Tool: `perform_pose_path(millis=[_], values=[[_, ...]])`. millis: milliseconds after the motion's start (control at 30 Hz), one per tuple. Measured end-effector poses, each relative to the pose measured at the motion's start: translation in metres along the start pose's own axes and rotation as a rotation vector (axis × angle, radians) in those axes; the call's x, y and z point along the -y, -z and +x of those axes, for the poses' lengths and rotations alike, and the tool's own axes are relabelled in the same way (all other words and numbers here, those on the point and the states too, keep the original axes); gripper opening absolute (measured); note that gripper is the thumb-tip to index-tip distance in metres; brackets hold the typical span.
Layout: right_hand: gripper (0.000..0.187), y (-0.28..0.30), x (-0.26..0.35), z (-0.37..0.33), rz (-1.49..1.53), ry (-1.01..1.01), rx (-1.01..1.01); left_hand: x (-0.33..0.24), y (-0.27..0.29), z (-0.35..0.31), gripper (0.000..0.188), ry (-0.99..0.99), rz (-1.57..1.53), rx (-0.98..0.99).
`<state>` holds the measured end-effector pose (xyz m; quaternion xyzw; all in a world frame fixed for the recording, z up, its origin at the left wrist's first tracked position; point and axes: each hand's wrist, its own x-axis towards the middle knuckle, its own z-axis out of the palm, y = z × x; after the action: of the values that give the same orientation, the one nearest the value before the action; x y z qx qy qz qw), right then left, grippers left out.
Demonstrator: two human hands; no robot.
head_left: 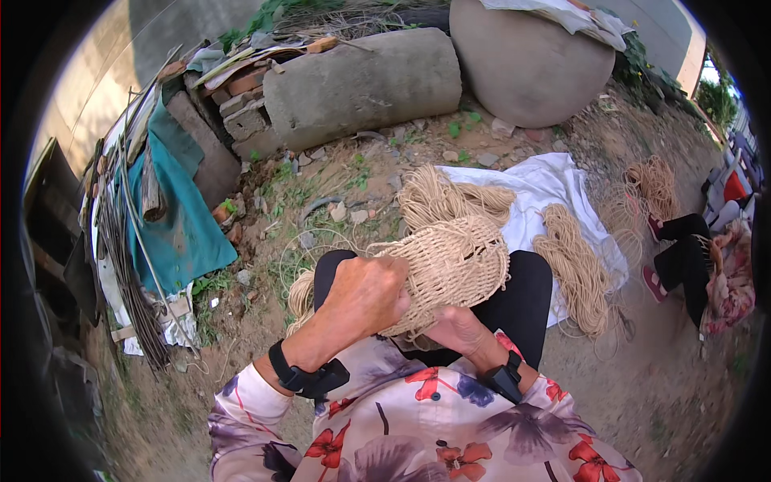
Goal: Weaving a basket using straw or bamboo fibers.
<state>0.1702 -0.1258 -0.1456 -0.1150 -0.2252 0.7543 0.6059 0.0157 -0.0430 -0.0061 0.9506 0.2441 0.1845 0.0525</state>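
Note:
On my lap lies an oval woven piece (454, 269) of pale tan cord, with a tight weave and a rounded far end. My left hand (373, 289) is closed in a fist at its left edge; what the fingers hold is hidden by the back of the hand. At its near edge, my right hand (456, 329) grips the woven piece, thumb along the rim, with most fingers underneath out of sight. Thin loops of cord (301, 245) arc out left of the fist. Part of a cord bundle (301, 296) shows beside my left knee.
Cord hanks (450, 197) (574, 269) lie ahead and right, by a white sheet (554, 189). Another hank (652, 186) is farther right, near a seated person (695, 265). A concrete cylinder (361, 88), a rounded vessel (534, 64) and teal cloth (181, 217) stand beyond.

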Motion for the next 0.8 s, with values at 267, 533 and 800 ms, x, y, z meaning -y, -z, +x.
perform_pose_path(millis=[267,533,800], values=[[0.065,-0.012,0.014,-0.003,-0.188,0.263,-0.272,0.013,0.004,-0.020,0.011,0.072,-0.003,-0.027],[0.053,-0.014,0.025,-0.007,-0.062,0.228,-0.281,0.038,-0.010,-0.038,0.004,0.386,-0.972,0.093],[0.052,0.013,0.005,0.001,0.089,0.208,-0.214,0.021,-0.004,-0.016,0.012,0.563,-1.032,0.122]])
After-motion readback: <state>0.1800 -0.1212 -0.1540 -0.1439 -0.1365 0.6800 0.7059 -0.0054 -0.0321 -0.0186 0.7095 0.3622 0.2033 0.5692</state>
